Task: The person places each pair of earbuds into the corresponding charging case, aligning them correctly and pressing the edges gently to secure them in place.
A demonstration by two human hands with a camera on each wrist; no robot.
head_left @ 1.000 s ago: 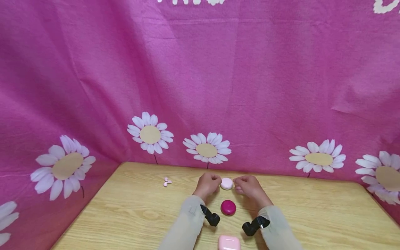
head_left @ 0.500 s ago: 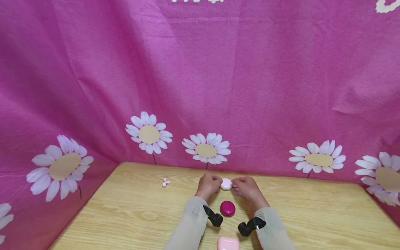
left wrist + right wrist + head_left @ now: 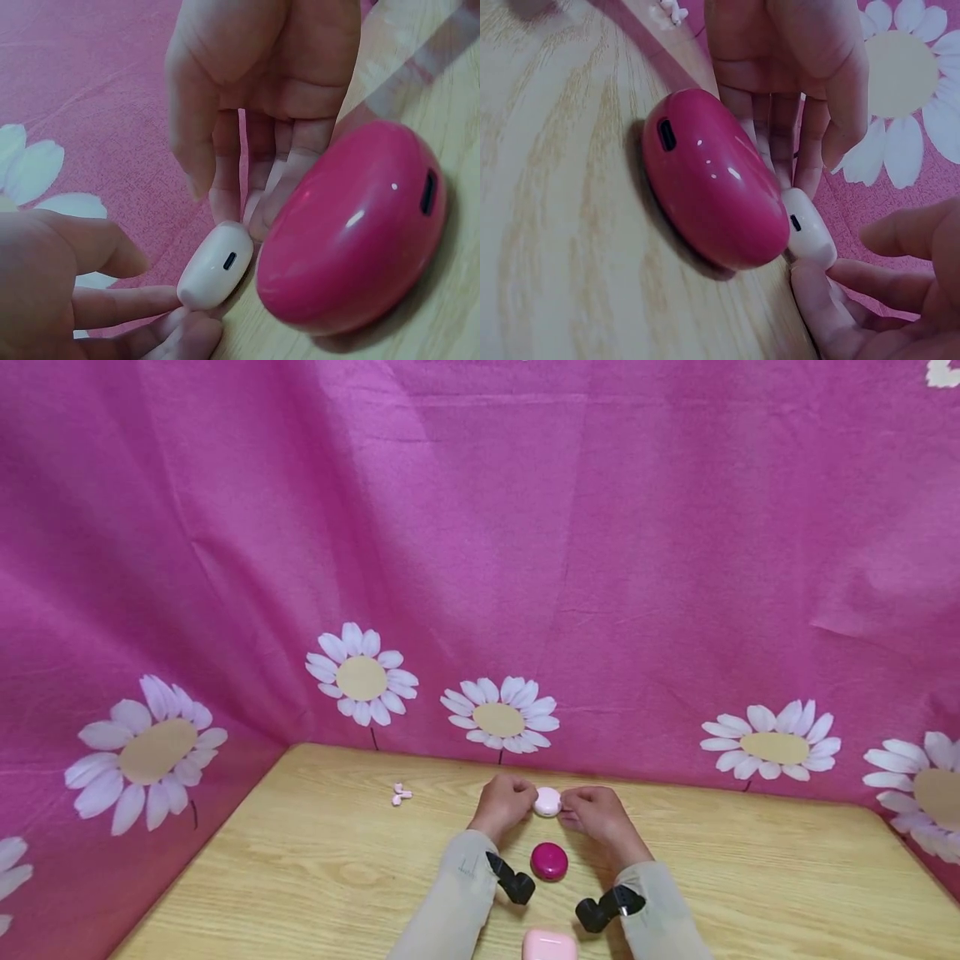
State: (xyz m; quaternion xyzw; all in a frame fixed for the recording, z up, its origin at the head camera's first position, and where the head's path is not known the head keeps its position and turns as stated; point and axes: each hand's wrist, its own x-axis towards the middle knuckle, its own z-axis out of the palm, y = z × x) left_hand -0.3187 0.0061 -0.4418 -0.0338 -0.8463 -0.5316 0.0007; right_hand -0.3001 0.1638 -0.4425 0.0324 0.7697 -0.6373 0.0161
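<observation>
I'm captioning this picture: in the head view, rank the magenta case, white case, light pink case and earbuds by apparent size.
1. Light pink case, cut off by frame
2. Magenta case
3. White case
4. Earbuds
Nearness to the camera may exaggerate these differences.

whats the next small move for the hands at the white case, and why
Probably ease the left hand and right hand outward off the white case: they appear to touch it from opposite sides, and in the head view it sits roughly in line with the magenta case and the light pink case.
</observation>
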